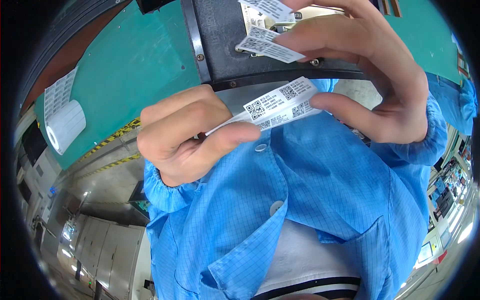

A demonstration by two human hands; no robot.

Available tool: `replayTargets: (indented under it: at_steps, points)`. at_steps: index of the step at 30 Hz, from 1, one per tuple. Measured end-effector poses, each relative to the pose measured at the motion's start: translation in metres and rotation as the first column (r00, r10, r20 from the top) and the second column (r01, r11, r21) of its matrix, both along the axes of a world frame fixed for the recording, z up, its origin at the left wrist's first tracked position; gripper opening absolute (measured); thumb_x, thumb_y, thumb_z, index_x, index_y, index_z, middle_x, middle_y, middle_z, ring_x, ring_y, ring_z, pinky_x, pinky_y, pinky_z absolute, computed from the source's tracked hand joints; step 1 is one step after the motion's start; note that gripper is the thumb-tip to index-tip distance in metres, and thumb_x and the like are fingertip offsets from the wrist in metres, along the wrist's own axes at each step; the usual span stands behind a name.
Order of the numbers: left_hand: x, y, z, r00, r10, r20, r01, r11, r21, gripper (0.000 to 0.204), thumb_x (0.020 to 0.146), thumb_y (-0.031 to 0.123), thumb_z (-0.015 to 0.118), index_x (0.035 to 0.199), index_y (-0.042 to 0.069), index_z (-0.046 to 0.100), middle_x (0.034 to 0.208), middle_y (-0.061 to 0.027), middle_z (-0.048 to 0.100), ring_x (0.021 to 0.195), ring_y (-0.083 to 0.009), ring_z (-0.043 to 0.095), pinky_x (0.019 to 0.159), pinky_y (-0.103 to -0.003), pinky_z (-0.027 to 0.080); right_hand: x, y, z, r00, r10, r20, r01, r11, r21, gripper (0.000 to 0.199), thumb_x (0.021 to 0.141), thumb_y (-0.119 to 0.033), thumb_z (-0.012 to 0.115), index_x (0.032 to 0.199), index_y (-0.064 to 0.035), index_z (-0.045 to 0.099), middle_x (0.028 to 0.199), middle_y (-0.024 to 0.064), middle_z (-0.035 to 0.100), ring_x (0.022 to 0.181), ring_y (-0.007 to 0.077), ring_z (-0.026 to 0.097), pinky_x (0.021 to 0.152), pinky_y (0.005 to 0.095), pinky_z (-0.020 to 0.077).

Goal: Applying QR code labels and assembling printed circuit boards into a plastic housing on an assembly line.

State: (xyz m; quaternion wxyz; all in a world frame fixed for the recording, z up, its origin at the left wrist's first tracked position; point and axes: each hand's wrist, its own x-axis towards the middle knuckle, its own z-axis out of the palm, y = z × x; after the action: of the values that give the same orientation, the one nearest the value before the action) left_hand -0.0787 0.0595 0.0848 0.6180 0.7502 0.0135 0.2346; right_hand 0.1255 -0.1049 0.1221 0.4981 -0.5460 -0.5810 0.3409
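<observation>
My left hand point(187, 132) is closed, pinching a strip of white printed labels point(280, 102) between thumb and fingers. The strip slants up to the right in front of my chest, and its far end meets my right thumb. Above it, my right hand point(370, 65) is curved with thumb and fingers wide apart. One white label point(270, 46) clings to a fingertip of this hand, and a second label point(267, 7) hangs from another fingertip at the top edge. Behind these labels lies a pale part with metal pieces point(252, 22), mostly covered.
A dark work plate point(220, 45) with a black screwed rim lies ahead on the green table point(140, 55). On the left of the table stands a roll of white labels point(67, 125) with its printed end unrolled. A person's blue sleeve point(452, 107) shows at far right.
</observation>
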Motion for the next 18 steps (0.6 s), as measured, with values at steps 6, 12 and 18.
replayTargets:
  at_steps: [6, 12, 18]
  points:
    - [0.003, 0.001, -0.001, 0.999, -0.037, 0.023, 0.037, 0.999, -0.003, 0.029, 0.073, 0.014, 0.086, 0.066, -0.004, 0.065, 0.056, -0.0088, 0.058, 0.044, -0.0138, 0.050, 0.039, -0.027, 0.030, -0.002, -0.001, 0.010, 0.990, -0.132, 0.051, 0.134, 0.990, -0.038, 0.039, 0.080, 0.001, 0.074, 0.117, 0.0059, 0.064, 0.132, 0.0248, 0.050, 0.116, 0.0320, 0.057, 0.083, 0.0369, 0.0598]
    - [0.006, -0.006, -0.002, 0.998, -0.021, -0.060, 0.029, 0.990, 0.140, 0.028, 0.072, 0.013, 0.086, 0.065, -0.002, 0.063, 0.056, -0.0082, 0.056, 0.045, -0.0158, 0.050, 0.039, -0.028, 0.032, -0.001, 0.004, 0.017, 0.966, -0.235, 0.109, 0.243, 0.967, -0.072, 0.042, 0.077, 0.007, 0.073, 0.118, 0.0046, 0.062, 0.132, 0.0226, 0.050, 0.112, 0.0294, 0.059, 0.080, 0.0311, 0.0630]
    - [0.020, -0.063, -0.027, 0.920, -0.248, 0.305, -0.008, 0.764, 0.645, 0.022, 0.069, 0.023, 0.074, 0.064, 0.008, 0.059, 0.063, -0.0019, 0.052, 0.053, -0.0136, 0.052, 0.038, -0.026, 0.033, -0.003, 0.018, 0.026, 0.860, -0.449, 0.244, 0.491, 0.858, -0.151, 0.048, 0.078, 0.015, 0.070, 0.122, 0.0028, 0.057, 0.128, 0.0118, 0.052, 0.100, 0.0195, 0.058, 0.081, 0.0257, 0.0643]
